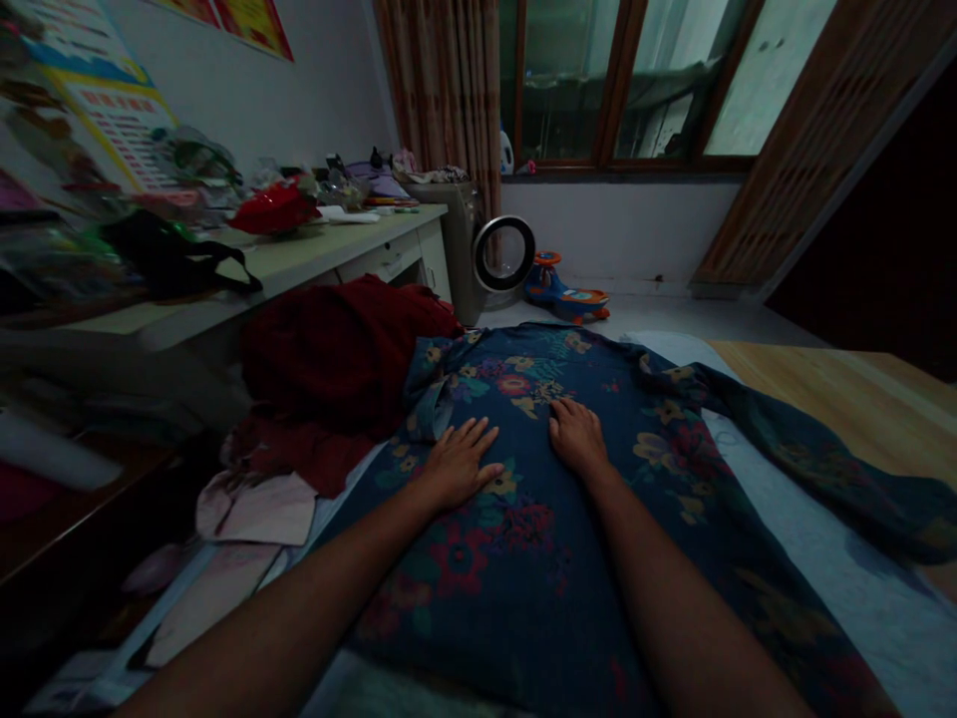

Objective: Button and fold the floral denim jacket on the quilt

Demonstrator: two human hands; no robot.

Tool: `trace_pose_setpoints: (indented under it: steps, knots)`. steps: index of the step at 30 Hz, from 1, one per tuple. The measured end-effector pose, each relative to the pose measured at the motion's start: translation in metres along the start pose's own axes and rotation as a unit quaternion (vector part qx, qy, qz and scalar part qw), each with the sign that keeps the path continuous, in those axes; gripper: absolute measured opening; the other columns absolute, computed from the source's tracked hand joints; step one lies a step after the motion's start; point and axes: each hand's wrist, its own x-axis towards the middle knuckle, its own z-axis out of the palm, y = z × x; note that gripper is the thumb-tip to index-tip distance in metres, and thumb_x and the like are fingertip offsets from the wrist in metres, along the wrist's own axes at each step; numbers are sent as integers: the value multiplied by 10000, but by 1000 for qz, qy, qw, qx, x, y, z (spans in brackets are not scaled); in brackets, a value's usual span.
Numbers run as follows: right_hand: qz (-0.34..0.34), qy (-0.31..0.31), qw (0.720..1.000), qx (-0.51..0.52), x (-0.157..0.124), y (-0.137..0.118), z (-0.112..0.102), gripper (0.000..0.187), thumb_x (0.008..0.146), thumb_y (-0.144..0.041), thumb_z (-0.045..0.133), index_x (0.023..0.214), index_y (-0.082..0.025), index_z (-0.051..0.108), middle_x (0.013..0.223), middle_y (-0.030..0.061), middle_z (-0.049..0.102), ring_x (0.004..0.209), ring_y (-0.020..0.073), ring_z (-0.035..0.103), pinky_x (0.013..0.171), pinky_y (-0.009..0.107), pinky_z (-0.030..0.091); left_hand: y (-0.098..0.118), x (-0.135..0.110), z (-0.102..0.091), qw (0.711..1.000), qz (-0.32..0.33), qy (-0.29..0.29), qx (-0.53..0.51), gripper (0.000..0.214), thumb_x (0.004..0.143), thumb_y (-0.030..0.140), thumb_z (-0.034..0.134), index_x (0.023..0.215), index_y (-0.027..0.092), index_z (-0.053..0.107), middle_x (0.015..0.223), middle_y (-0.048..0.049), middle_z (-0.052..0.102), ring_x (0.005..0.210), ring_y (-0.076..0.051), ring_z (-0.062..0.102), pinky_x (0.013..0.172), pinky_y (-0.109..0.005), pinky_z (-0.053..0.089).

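Note:
A dark blue long-sleeved floral shirt (538,578) lies spread out before me, its collar end away from me. My left hand (460,464) rests palm down on its left half, fingers spread. On the upper middle of the shirt lies my right hand (579,437), its fingers close together and slightly bent, touching the cloth. Neither hand visibly holds anything. The right sleeve (807,449) stretches out to the right, while the left sleeve's cuff (434,407) is folded in near my left hand.
A dark red heap of cloth (321,349) and pale pink folded cloth (258,509) lie to the left. Beyond are a cluttered desk (299,254), a washing machine with its round door (504,254) open, and a blue-orange ride-on toy (564,294). A wooden board (844,384) is at right.

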Motion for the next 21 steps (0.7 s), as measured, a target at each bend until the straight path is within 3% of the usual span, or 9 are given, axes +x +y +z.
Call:
trace_pose_setpoints:
  steps: [4,8,12,15,18,21]
  knots:
    - [-12,-16,1000,0,-1,1,-2,419,950,-328,423,1324,-185,548,1411,108,522,1305,234,428,1090,386,256,-10,-19,-2,998,-59,4,13,725,934,648,327,1530,238,286,1624,-68,199,1492,-268,185,1188,-472,201]
    - [-20,-11,1000,-9,-2,-2,-1,465,921,-376,451,1325,-165,545,1390,131,529,1296,258,434,1093,395,256,14,-20,-5,991,-125,30,36,639,935,536,418,1453,161,413,1577,-151,309,1452,-319,283,1149,-527,257]
    - [-17,0,999,-31,-3,-7,-1,462,917,-379,445,1311,-162,549,1365,140,541,1275,270,449,1074,393,276,54,-5,-3,996,-13,83,2,544,958,413,419,1452,187,403,1590,-90,303,1463,-262,263,1180,-474,236]
    - [-19,-1,999,-42,-4,-9,-2,454,922,-367,442,1314,-164,545,1367,140,541,1269,266,454,1065,385,283,69,2,6,997,34,57,-34,565,968,484,391,1474,235,377,1590,-61,309,1471,-258,247,1186,-507,221]
    - [-23,7,999,-44,-5,-9,-3,439,927,-361,436,1301,-164,554,1356,132,552,1259,263,462,1061,381,285,66,-4,14,997,31,47,-45,596,966,541,369,1487,252,367,1596,-60,294,1479,-267,224,1186,-537,200]
    - [-27,11,999,-41,-6,-10,-4,435,929,-361,438,1295,-163,562,1352,132,556,1255,262,463,1058,376,287,49,-24,17,998,21,54,-38,625,960,572,367,1497,253,359,1604,-63,271,1485,-275,204,1190,-541,176]
